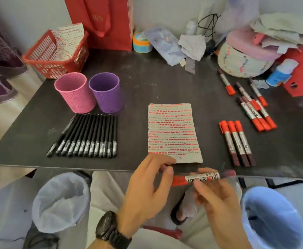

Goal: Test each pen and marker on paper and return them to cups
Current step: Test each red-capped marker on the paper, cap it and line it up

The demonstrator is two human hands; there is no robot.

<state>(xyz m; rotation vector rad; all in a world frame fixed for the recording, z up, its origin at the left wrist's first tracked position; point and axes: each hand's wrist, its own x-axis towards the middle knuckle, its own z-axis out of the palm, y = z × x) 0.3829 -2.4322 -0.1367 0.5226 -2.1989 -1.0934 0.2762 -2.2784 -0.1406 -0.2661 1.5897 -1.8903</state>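
Dark and scuffed, the bench (147, 87) fills most of the view, with a pale wall behind it. A tall red bag (107, 20) stands at its far edge. Two lined bins sit on the floor below the near edge, a white-lined bin (61, 202) on the left and a blue bin (269, 218) on the right. At the far left corner is a red basket (44, 65) holding a marked sheet. At the far right is a woven basket (240, 63) under a pink lid.

Near the middle lies the paper (174, 133), covered in rows of red dashes. Left of it, black pens (89, 135) lie side by side in a neat row. Just behind them stand a pink cup (74, 92) and a purple cup (106, 92), both upright, almost touching.

The left hand (147, 191) and the right hand (217, 200) meet over the near edge, just below the paper. On the right, three markers (237, 142) lie parallel, red caps pointing away, and looser markers (251, 106) are scattered behind them.

The right hand's grip is closed round the barrel of one marker (202, 177), held level above the bench edge, red end pointing left. The left hand's curled fingertips sit at that red end; blur hides whether its grip has hold. A black watch (109, 229) is on the left wrist.
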